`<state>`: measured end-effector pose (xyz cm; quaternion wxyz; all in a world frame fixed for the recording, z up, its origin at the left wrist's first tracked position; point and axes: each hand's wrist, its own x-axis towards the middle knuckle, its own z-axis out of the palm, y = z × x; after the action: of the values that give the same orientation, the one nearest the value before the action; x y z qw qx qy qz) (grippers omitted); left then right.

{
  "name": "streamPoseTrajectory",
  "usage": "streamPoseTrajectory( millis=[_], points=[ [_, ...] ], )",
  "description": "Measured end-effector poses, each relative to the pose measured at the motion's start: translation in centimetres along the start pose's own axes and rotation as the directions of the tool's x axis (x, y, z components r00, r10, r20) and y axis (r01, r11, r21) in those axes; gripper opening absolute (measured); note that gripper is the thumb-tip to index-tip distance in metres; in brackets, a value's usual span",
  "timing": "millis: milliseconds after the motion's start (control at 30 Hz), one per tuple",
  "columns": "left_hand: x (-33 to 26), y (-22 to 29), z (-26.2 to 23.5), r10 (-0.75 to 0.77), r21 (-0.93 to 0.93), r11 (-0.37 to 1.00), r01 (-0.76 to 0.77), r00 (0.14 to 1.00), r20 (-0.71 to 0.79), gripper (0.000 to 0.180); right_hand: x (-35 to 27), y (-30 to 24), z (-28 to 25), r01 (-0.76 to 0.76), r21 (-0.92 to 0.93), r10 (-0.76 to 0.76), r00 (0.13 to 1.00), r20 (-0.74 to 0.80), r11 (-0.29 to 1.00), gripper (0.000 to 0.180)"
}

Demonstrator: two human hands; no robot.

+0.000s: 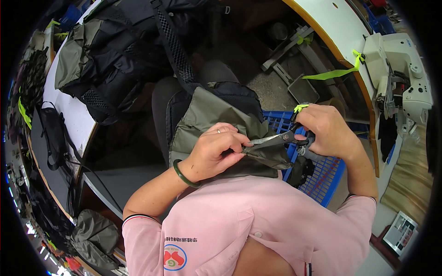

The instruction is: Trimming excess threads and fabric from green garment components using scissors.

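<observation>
On the person's lap lies an olive fabric piece (209,117), soft and light, likely floppy. Left hand (216,149) pinches its edge tight, a good place to hold it. Right hand (329,129) is closed around scissors (276,139), blades touching that edge, above a blue crate (322,177).

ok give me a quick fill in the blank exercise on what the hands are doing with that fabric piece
1. The right hand holds a pair of ____ whose blades point at the olive fabric piece.
2. The left hand pinches the fabric, and its wrist wears a ____ bangle.
3. Under the right hand sits a ____ plastic crate.
4. The white machine at the right is a ____ machine.

Missing words: scissors; green; blue; sewing
</observation>
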<state>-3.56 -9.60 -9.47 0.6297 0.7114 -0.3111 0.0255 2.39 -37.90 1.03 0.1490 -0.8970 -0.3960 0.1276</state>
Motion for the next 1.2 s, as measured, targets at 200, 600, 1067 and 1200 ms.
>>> streamPoseTrajectory(
  millis=[200,600,1067,1200],
  points=[
    [0.1,0.0,0.1,-0.012,-0.028,1.000,0.013,1.000,0.011,0.027,0.3,0.3,-0.5,0.048,0.011,-0.049,0.996,0.071,0.999,0.025],
    [-0.2,-0.4,0.2,-0.060,-0.051,0.997,0.062,0.998,0.034,0.025,1.1,0.4,-0.4,0.120,-0.099,-0.117,0.992,0.038,0.988,0.030],
    [-0.3,-0.4,0.4,-0.112,-0.068,0.991,0.115,0.993,0.047,0.024,0.8,0.5,-0.1,0.094,-0.109,-0.087,0.994,0.069,0.990,0.023],
    [-0.4,-0.4,0.4,-0.107,-0.068,0.992,0.110,0.993,0.049,0.024,0.8,0.4,0.5,0.107,-0.051,-0.106,0.994,0.022,0.993,0.025]
  ],
)
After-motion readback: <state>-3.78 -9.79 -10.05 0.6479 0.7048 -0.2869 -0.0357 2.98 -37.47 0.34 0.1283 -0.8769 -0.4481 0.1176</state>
